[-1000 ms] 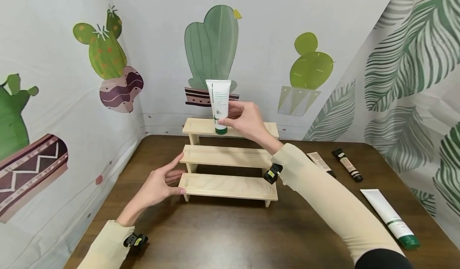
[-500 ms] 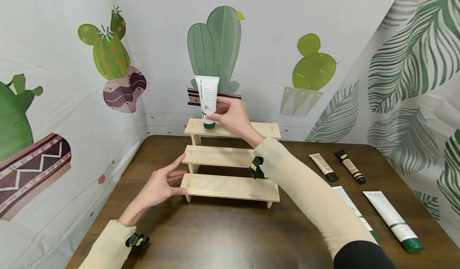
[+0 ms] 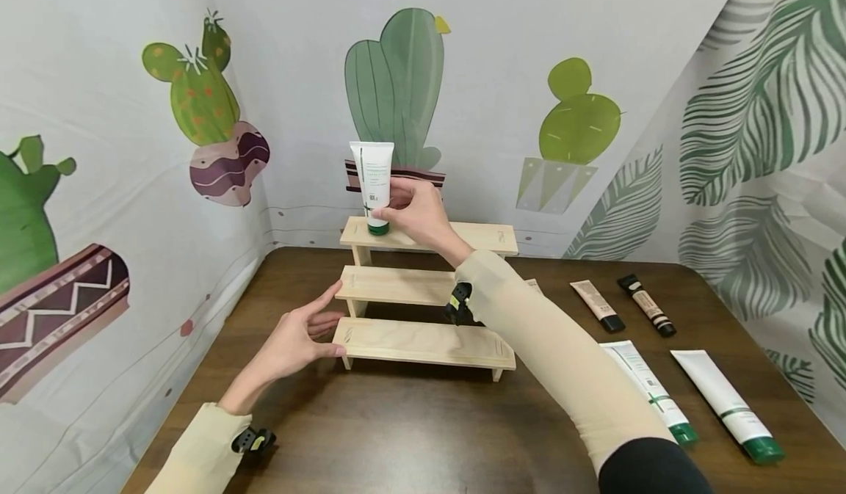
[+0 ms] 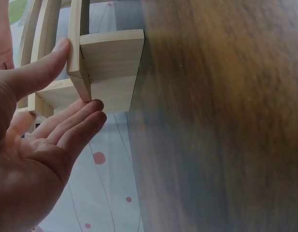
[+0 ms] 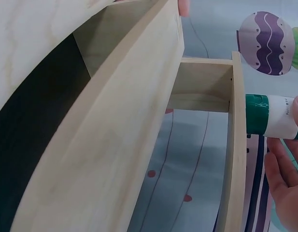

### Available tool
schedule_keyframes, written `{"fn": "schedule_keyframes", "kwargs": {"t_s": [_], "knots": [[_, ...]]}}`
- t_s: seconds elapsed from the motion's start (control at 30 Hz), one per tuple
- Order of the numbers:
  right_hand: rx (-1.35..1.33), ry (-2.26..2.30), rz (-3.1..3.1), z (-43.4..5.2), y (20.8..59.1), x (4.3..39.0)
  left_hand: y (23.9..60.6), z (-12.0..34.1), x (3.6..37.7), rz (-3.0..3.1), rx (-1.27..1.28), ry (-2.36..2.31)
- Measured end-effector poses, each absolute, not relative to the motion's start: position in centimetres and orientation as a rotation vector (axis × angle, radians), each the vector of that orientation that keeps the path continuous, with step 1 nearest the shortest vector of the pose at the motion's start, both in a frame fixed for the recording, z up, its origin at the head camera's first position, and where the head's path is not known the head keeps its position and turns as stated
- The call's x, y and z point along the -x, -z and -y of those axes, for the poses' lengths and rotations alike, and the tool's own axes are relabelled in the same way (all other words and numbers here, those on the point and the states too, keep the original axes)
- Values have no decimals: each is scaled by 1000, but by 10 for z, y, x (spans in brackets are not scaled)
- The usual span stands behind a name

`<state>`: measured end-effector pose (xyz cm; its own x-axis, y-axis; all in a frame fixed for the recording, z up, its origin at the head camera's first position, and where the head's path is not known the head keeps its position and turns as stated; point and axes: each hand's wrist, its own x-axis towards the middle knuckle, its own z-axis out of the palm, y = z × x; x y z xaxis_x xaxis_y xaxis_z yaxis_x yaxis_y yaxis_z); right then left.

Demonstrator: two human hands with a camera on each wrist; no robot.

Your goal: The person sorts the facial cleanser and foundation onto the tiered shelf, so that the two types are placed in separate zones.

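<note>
A three-step wooden riser (image 3: 423,341) stands on a dark brown table (image 3: 410,435). My right hand (image 3: 411,211) grips a white tube with a green cap (image 3: 371,182), cap down on the left end of the top step (image 3: 476,235). The right wrist view shows the green cap (image 5: 257,114) against that step's edge (image 5: 235,145). My left hand (image 3: 297,336) lies with straight fingers against the riser's left side at the lowest step; in the left wrist view the fingertips (image 4: 93,108) touch the wooden side panel (image 4: 78,77).
Lying flat on the table's right side are two long white tubes with green caps (image 3: 651,391) (image 3: 727,404), a small beige tube (image 3: 596,305) and a dark-capped tube (image 3: 646,304). A cactus-print backdrop (image 3: 390,90) closes in the back and left, a leaf-print one the right.
My right hand has carried the upright tube leftward along the top step, from near the middle to its left end. The left hand has stayed at the riser's side.
</note>
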<state>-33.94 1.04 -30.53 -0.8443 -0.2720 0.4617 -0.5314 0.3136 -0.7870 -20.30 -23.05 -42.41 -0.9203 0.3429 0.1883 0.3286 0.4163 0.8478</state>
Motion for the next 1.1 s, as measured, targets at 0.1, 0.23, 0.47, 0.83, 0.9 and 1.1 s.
{"fn": "schedule_keyframes", "kwargs": {"t_s": [0.1,0.23,0.47,0.83,0.9,1.1], "knots": [[-745,-1546,2346,-10,305,340,433,234,208,-2644,-622,-1551],[-759,-1540,2351,-11,306,342,436,236,210,-2641,-628,-1545],[-777,-1552,2369,-13,306,344,432,233,207,-2641,-619,-1543],[-758,-1577,2392,-14,306,343,409,226,195,-2597,-638,-1588],[-740,-1594,2388,-15,308,343,417,230,199,-2586,-666,-1595],[-720,-1580,2369,-29,314,337,438,239,213,-2529,-693,-1651]]}}
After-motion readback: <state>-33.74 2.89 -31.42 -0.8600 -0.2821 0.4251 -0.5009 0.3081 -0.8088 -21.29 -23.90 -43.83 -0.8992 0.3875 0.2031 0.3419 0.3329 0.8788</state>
